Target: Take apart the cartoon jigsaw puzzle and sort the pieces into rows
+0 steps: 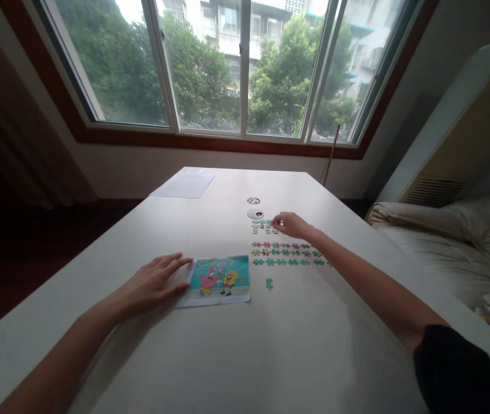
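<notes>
A cartoon picture card [219, 281] lies on the white table [271, 356]. My left hand [155, 282] rests flat beside it, fingers spread, fingertips touching its left edge. Rows of small jigsaw pieces [286, 253] lie to the right of the card, and one loose piece [269, 283] sits apart near the card. My right hand [290, 224] reaches out to the far row of pieces, fingers pinched together on a small piece there.
Two small round objects [254, 207] lie just beyond the pieces. A sheet of paper [183, 185] lies at the table's far left. A bed with bedding [456, 241] stands to the right. A wide window [236, 69] is behind the table.
</notes>
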A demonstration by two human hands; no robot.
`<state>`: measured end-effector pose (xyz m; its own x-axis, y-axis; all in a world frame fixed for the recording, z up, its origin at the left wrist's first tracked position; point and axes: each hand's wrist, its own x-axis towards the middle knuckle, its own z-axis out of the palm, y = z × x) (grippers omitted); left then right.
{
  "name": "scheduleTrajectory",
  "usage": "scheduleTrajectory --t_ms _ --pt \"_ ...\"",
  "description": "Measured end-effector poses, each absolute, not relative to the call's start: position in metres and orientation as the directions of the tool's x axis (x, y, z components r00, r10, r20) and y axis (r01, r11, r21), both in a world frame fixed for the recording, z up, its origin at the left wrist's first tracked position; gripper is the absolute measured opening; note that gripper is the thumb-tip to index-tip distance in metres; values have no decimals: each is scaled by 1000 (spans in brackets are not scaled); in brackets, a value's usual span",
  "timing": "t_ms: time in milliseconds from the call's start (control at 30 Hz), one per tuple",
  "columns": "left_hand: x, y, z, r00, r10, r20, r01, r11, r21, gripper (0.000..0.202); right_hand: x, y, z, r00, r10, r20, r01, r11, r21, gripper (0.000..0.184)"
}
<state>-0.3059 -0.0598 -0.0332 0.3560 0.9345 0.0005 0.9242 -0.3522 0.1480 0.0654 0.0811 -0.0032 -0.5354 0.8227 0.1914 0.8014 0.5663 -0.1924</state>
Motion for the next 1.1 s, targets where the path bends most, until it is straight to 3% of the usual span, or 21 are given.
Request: scheduleTrajectory --t_ms 667,1100 --pt "-307 -60 -33 357 934 9 928 -356 111 59 31 151 -27 -425 903 70 883 430 -188 20" --pt "-306 -59 -34 351 936 5 931 -349 109 55 32 116 -5 -473 854 217 778 521 -351 17"
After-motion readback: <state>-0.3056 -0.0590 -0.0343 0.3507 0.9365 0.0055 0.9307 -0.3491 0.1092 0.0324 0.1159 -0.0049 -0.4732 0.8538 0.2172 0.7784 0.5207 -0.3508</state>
